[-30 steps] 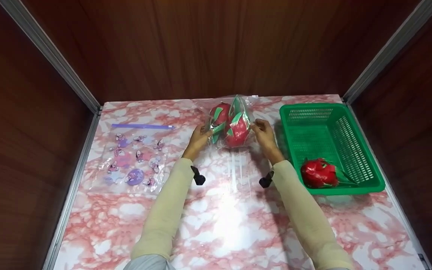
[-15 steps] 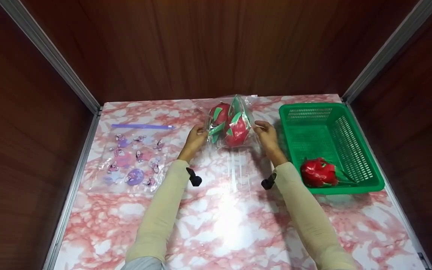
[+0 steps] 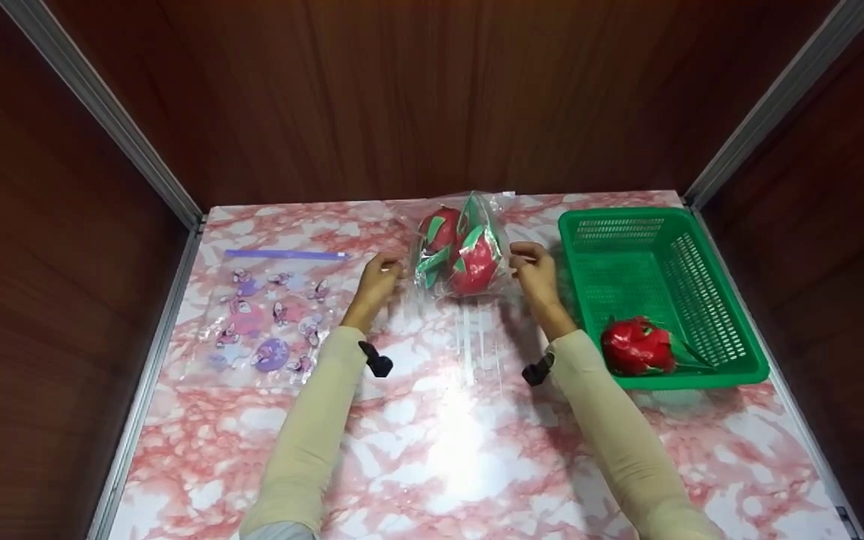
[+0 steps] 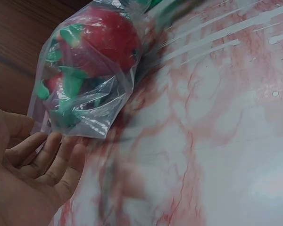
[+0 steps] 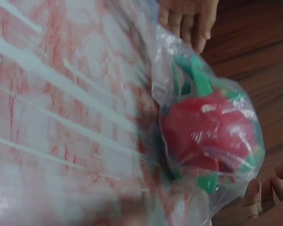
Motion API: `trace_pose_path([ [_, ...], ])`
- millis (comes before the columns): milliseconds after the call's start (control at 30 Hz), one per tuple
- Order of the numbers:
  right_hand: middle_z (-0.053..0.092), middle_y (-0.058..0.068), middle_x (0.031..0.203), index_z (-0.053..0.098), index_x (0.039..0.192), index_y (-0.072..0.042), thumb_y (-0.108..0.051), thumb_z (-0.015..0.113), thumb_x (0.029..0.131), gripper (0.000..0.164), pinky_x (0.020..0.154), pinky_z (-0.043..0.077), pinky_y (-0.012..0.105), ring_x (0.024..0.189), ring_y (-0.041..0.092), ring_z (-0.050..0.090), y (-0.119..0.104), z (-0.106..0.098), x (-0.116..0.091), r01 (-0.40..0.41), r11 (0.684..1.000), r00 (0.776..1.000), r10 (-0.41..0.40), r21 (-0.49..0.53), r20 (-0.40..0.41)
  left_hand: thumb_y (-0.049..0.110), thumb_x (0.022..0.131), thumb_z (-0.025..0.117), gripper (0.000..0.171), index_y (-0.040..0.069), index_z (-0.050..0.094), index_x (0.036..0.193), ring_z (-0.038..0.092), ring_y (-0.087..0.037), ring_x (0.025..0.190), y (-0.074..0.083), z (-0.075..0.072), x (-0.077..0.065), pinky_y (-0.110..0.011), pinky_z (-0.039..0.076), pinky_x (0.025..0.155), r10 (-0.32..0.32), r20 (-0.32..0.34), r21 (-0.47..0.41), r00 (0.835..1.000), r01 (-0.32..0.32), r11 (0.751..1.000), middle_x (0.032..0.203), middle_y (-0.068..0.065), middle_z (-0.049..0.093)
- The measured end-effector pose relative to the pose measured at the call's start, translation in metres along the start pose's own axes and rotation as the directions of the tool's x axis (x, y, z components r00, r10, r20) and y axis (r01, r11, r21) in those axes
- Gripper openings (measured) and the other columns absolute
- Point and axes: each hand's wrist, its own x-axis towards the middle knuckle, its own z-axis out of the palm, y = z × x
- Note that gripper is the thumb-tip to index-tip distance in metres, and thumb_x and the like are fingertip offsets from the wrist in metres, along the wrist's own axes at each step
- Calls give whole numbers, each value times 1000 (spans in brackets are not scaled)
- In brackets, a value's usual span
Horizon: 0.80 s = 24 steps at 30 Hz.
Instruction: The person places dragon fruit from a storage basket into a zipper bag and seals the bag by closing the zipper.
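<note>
In the head view, two red dragon fruits (image 3: 475,268) with green leaf tips lie inside a clear zip bag (image 3: 439,289) at the back middle of the table. My left hand (image 3: 381,283) is just left of the bag, its fingers loosely bent with nothing in them. On the other side, my right hand (image 3: 535,276) has its fingertips right at the bag's edge, relaxed and not gripping. The left wrist view has the left fingers (image 4: 61,160) beside the bag's corner. In the right wrist view, the right fingers (image 5: 269,193) are close to the plastic.
Flat on the left lies another zip bag (image 3: 267,322) with cartoon prints and a purple slider strip (image 3: 286,255). A green basket (image 3: 574,300) stands at right, holding one dragon fruit (image 3: 638,346). Brown panels (image 3: 432,97) wall in the marbled table (image 3: 402,480).
My left hand has let go of the bag and drawn away to the left. The right hand has loosened and shifted slightly right. The bag has stayed in place.
</note>
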Motion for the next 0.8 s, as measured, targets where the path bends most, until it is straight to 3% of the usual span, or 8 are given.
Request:
trace_pose_path([
  [133,66,19,112,66,123,9,4,56,97,28,73,57,25,84,16,63,-3,5,-8,10,1000,999,-10,-6,34,2,108,53,27,-9,61,131,70,-40,106,-1,-9,-2,-46,62,88,41,-7,-14,999,-41,999,119,-27,66],
  [267,68,23,113,66,121,9,4,56,97,27,69,55,22,81,17,65,-3,11,-17,25,1000,998,-24,-10,60,4,109,53,23,-6,65,126,68,-47,112,0,-18,-7,-43,61,84,63,2,0,998,-63,998,115,-28,70],
  [467,70,26,111,63,124,10,4,57,99,26,68,53,21,84,21,68,-1,22,-30,16,999,991,-21,36,135,8,110,54,24,-4,66,127,69,-45,109,0,-36,-13,-39,62,80,77,19,28,997,-77,997,105,-18,73],
  [567,72,23,110,62,125,9,4,56,100,26,69,53,21,87,22,68,1,28,-37,3,999,984,-9,35,178,10,111,54,25,-3,66,129,69,-42,107,2,-45,-18,-44,62,87,64,30,18,998,-64,998,108,-19,73],
  [700,72,22,109,62,123,10,6,57,99,25,71,54,21,89,19,66,3,37,-45,-11,999,974,1,40,227,13,111,54,26,0,66,131,71,-27,100,5,-58,-24,-45,62,90,51,28,30,998,-51,998,114,-23,72],
  [800,72,22,108,61,123,11,8,57,99,25,73,55,22,88,18,66,5,44,-50,-20,998,966,4,61,260,12,111,54,28,-1,65,133,71,-22,96,6,-67,-26,-37,62,84,57,13,44,998,-57,997,112,-20,73],
])
